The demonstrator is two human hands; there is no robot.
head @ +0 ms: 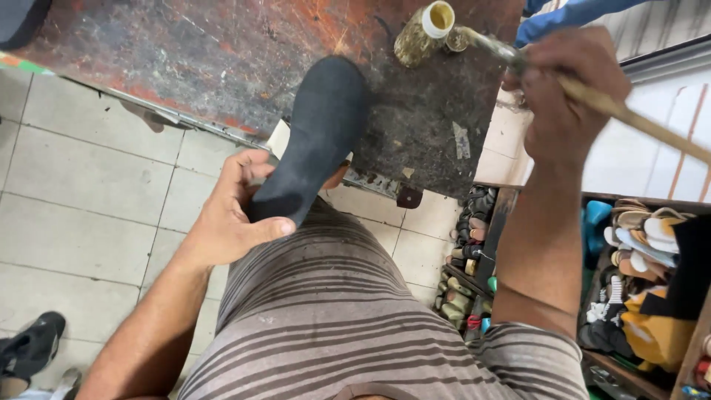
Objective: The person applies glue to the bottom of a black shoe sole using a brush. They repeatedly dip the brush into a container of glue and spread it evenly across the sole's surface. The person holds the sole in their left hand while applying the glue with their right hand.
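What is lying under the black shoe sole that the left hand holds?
Under the black shoe sole is the dark, stained worktable, and a pale piece shows at its left edge. The left hand covers the sole's heel end, so what lies beneath there is hidden.

The person wears a short-sleeved shirt (333, 326) of grey-brown cloth crossed by thin dark horizontal stripes, set in close pairs. It fills the lower middle of the view, with small dark specks scattered over the front. One striped sleeve ends above the right elbow, its hem lying round the upper arm. Both forearms are bare, with no watch, band or glove. The left hand (233, 215) and right hand (566, 89) carry no rings, and the fingers (278, 226) are uncovered.
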